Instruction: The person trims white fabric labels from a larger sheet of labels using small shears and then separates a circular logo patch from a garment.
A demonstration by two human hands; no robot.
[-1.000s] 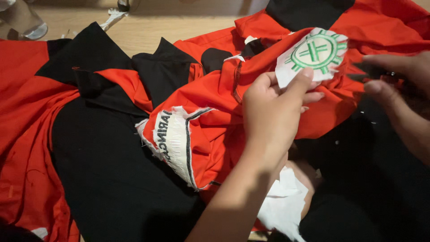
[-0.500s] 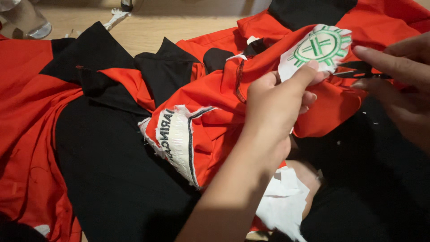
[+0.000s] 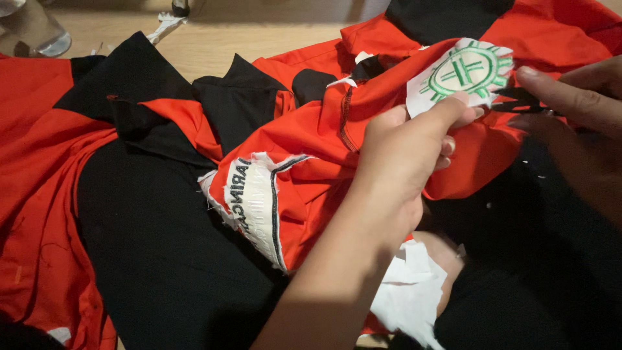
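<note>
While spread over the wooden worktop (image 3: 214, 39), red-and-black jersey (image 3: 304, 149) lies bunched, turned partly inside out. Left hand (image 3: 405, 162) clenched on a fold of red cloth, thumb pressing lower edge of white patch w/ green embroidered emblem (image 3: 463, 71), top right of view. Right hand (image 3: 570, 110) at far right, fingers extended, closed on small dark tool (image 3: 525, 104) w/ tip at patch edge; looks like a seam ripper or small scissors, can't tell which. Second white patch w/ dark stitched lettering (image 3: 249, 201) mid-frame, edges frayed, partly lifted off cloth. White scrap (image 3: 411, 291) lower centre, under left forearm. Clear glass (image 3: 32, 29) top left corner, well apart.

Handling, judged: fabric light, soft, slippery-ish, no stiffness, bunches easily. Patch stiffer than cloth, thin, edges likely to fray or tear if yanked. Best hold: cloth pinched just beside patch edge, kept taut.
</note>
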